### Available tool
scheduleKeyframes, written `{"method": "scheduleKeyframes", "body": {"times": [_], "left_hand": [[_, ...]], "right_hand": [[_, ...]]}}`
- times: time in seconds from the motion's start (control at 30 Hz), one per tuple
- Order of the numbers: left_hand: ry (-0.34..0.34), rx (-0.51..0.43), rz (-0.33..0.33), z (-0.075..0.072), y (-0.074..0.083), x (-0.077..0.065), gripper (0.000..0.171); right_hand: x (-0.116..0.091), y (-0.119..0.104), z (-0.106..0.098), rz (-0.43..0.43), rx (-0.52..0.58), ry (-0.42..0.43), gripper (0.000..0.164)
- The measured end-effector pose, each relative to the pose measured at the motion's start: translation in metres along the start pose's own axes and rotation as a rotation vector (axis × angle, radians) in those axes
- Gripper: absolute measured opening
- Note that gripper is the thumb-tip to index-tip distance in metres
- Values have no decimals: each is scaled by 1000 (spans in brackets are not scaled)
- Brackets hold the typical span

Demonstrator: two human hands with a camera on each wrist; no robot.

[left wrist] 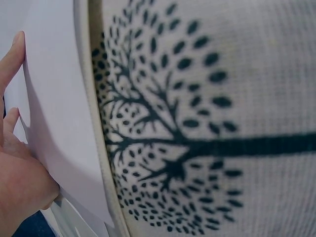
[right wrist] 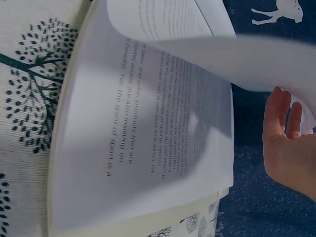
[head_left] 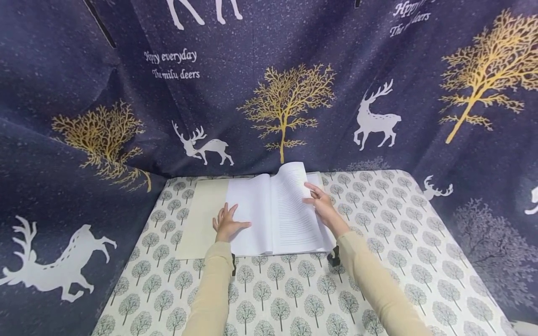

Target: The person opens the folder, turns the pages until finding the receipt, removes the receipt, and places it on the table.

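An open book with printed white pages (head_left: pixel 294 228) and a pale cream cover (head_left: pixel 201 219) lies on the table. My left hand (head_left: pixel 228 227) rests with spread fingers on the left-hand page (head_left: pixel 256 200), near its outer part. On the other side, my right hand (head_left: pixel 322 205) pinches the outer edge of a lifted page (head_left: pixel 292 175), which curves up at its top. The right wrist view shows this raised leaf (right wrist: pixel 207 57) bending over a printed page (right wrist: pixel 143 148), with the right hand (right wrist: pixel 289 153) at its edge. Text covers the pages on the right; the left page looks blank.
A cloth with a tree print (head_left: pixel 277 298) covers the table. Dark blue fabric (head_left: pixel 252 42) with deer and golden trees hangs right behind the table's back edge and along both sides. Dark wrist straps (head_left: pixel 334 256) sit at the sleeve cuffs.
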State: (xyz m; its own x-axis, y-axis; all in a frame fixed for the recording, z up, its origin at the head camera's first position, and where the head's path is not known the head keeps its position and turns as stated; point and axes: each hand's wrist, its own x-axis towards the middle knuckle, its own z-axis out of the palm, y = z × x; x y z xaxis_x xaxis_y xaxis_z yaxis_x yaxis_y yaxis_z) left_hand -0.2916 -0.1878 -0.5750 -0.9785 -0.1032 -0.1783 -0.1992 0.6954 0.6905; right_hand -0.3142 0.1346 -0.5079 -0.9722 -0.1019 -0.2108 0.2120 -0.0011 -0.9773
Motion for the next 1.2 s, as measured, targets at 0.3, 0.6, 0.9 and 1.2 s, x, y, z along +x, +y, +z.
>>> {"method": "scheduleKeyframes", "body": {"times": [0.3,0.6,0.9,1.2], "left_hand": [[0,11,0,1,-3,2,99],[-44,0,10,-5,13,-5,94],[-65,114,34,-13,25,-6,80],[-43,273,81,-12,41,-19,58]], "right_hand": [[-3,2,1,55,23,-5,71],[-6,13,-9,50,-17,24,71],[-10,21,-10,2,12,-2,73],[-19,22,-12,5,29,-16,74]]}}
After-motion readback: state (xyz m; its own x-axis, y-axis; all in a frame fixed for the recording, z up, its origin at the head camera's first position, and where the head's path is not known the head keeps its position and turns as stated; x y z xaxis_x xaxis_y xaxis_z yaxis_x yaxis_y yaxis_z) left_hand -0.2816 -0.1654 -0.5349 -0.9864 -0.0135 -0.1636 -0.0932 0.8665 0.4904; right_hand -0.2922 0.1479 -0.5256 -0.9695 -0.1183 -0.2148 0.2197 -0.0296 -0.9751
